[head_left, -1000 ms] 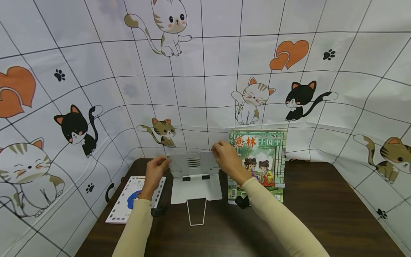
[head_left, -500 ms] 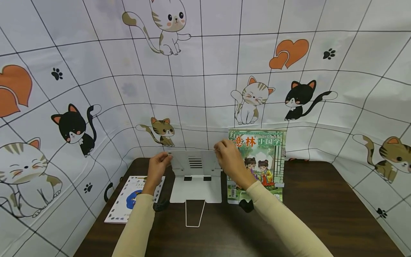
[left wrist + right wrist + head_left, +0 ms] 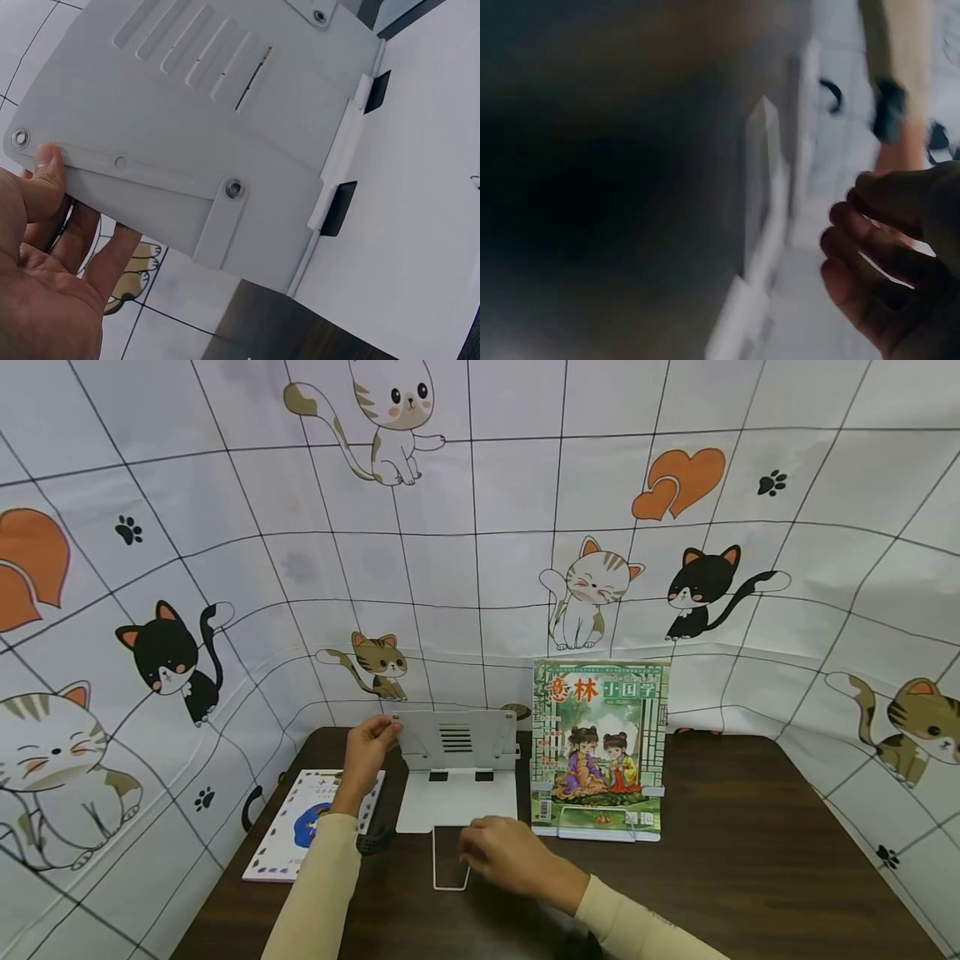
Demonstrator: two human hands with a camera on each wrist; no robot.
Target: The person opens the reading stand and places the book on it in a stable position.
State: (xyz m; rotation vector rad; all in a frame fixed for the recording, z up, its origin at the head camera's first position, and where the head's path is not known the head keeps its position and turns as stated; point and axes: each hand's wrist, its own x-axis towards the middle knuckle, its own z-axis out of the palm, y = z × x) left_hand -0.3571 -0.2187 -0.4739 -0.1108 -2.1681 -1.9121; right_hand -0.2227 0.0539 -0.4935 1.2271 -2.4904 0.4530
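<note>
A white folding book stand (image 3: 423, 806) lies mid-table, its slotted back panel (image 3: 150, 112) raised at an angle from the flat base. My left hand (image 3: 367, 762) pinches the panel's upper left corner, thumb on the near face and fingers behind, as the left wrist view (image 3: 45, 255) shows. A thin white wire loop (image 3: 450, 888) sticks out from the base's near edge. Right beside that loop hovers my right hand (image 3: 517, 858), its fingers loosely bent with nothing between them; in the blurred right wrist view (image 3: 877, 255) they look apart from the wire.
To the right, a green magazine (image 3: 600, 710) leans upright on another stand (image 3: 597, 837). A white-covered book (image 3: 273, 860) lies flat on the dark table (image 3: 750, 860) at the left, partly behind my left forearm. A cat-print cloth (image 3: 480, 568) hangs behind the table.
My right hand has left the panel's upper right corner and come down towards me to the wire loop. The panel has straightened slightly; my left hand keeps its corner.
</note>
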